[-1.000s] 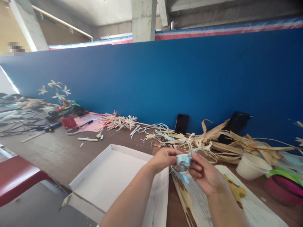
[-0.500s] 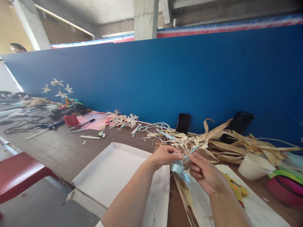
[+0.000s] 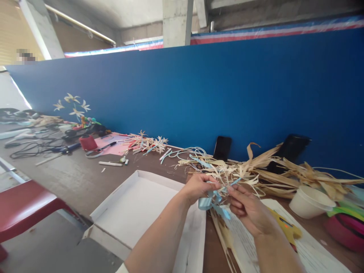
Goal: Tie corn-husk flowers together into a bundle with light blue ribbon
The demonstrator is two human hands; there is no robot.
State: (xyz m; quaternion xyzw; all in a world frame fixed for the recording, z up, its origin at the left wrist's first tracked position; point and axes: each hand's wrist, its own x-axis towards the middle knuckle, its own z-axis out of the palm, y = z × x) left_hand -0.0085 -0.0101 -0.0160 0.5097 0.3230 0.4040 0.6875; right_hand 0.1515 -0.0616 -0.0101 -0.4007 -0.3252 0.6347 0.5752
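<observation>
My left hand [image 3: 201, 186] and my right hand [image 3: 245, 206] meet over the table, fingertips pinched close together. Between them is a small husk flower [image 3: 224, 177] with thin pale strands, partly hidden by the fingers. A light blue ribbon [image 3: 205, 203] loops and dangles below my left fingers. One blue end sticks out above my right fingertips, which pinch at the flower's stem. Right behind the hands lie dried corn husks [image 3: 287, 177], some cut into thin strips. Under my right arm is a yellow glue gun [image 3: 292, 232] on printed paper [image 3: 239, 233].
An open white box [image 3: 133, 204] stands left of my arms. Two phones, one of them a black phone [image 3: 222, 148], lean on the blue partition [image 3: 182, 94]. A white cup [image 3: 308, 203] stands at right. Finished husk flowers [image 3: 159, 144] lie at the back; a red chair [image 3: 28, 208] is left.
The ribbon's loop below my hands has swung left and opened wider. Both hands keep their pinch near the same place. The view has shifted slightly.
</observation>
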